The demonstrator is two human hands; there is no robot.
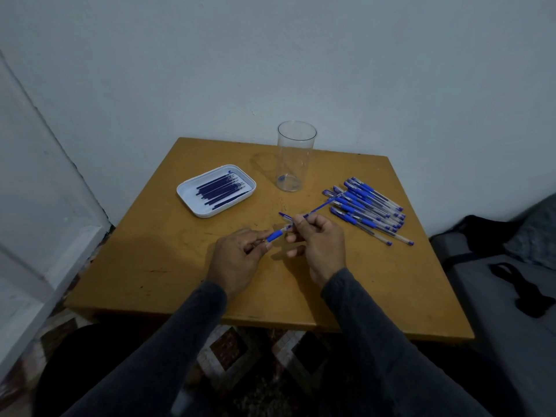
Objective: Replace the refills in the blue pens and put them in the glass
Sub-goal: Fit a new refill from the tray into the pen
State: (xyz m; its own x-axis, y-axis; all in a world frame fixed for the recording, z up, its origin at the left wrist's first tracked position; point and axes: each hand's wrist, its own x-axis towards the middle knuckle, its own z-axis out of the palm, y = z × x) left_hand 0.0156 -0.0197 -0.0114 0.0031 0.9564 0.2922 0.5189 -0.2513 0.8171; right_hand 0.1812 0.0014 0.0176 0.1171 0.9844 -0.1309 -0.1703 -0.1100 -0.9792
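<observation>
From the head camera I see my left hand low over the table, its fingertips pinched on the tip end of a pen, just beside the pen's blue grip. My right hand sits close to the right of it, fingers curled. It pinches a thin blue refill that slants up and away to the right, toward the pile of pens. The pen itself lies between my two hands, its capped end pointing away from me. I cannot tell whether the right hand also touches the pen's barrel.

Beyond my right hand and off to the right lies the pile of blue pens, lying side by side on the table. Straight ahead, past both hands, stands a clear glass, upright, with no pens in it. Ahead of my left hand sits a white tray holding a bunch of dark blue refills. To the far right of my right hand, off the table, lies a grey bag with black straps.
</observation>
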